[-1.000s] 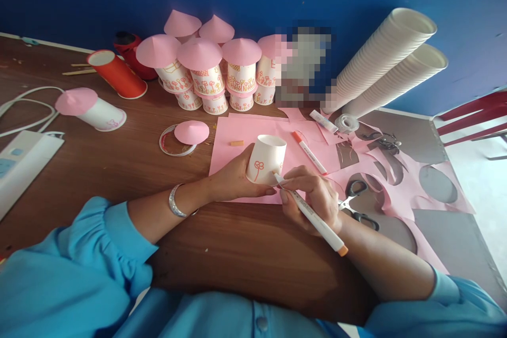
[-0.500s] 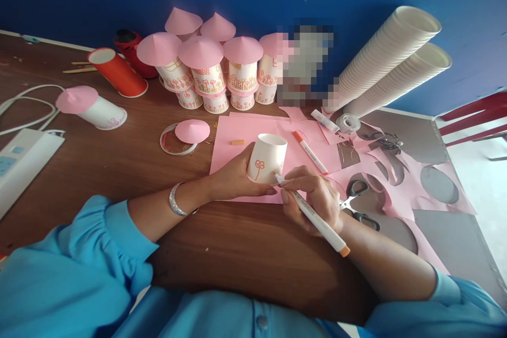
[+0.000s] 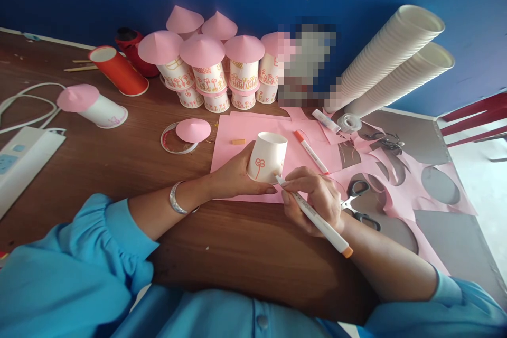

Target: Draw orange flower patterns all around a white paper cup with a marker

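My left hand [image 3: 236,173] is wrapped round a white paper cup [image 3: 268,154], mouth up and slightly tilted, over pink paper. An orange-red flower with a stem is drawn on the cup's side, and part of another drawing shows at its right edge. My right hand [image 3: 312,198] grips a white marker [image 3: 322,227] with an orange end, its tip at the cup's lower right side. On the pink sheet [image 3: 229,127] lie a small orange cap [image 3: 238,142] and a second marker [image 3: 311,152] with a red-orange cap. Scissors [image 3: 350,203] lie partly behind my right wrist.
Decorated cups with pink cone roofs [image 3: 204,53] stand along the blue wall. Two tall cup stacks [image 3: 380,63] lean at the right, near cut pink scraps [image 3: 400,185] and a tape roll [image 3: 349,123]. At left are a red cylinder [image 3: 122,74], a roofed cup [image 3: 103,111] and a power strip [image 3: 27,163].
Almost nothing differs. The whole view has shifted very slightly; both hands keep their hold on the cup and the marker.
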Tool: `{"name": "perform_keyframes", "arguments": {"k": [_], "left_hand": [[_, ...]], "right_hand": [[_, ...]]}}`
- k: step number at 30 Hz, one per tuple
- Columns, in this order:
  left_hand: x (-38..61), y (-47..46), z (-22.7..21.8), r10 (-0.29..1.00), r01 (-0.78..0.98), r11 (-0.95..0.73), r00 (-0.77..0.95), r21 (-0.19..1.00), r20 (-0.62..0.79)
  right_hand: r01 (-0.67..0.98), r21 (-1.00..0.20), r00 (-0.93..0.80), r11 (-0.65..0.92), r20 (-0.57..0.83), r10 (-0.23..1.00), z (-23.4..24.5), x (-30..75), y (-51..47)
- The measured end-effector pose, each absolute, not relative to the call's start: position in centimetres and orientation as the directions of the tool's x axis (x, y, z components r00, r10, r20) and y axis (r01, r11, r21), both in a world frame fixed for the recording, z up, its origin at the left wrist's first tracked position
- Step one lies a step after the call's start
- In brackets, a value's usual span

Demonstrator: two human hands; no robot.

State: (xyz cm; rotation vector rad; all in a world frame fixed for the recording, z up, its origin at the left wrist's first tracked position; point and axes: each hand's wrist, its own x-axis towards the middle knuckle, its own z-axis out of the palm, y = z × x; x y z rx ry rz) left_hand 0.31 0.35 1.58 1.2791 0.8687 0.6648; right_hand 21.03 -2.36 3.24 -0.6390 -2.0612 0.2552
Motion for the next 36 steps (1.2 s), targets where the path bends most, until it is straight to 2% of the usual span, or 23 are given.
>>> {"name": "perform_keyframes", "arguments": {"k": [36], "left_hand": [[0.45, 0.53, 1.9, 0.823, -0.007, 0.205, 0.543, 0.979, -0.169]], "right_hand": [[0.392, -0.43, -0.45, 0.813, 0.681, 0.578, 3.84, 20.86, -2.47]]}}
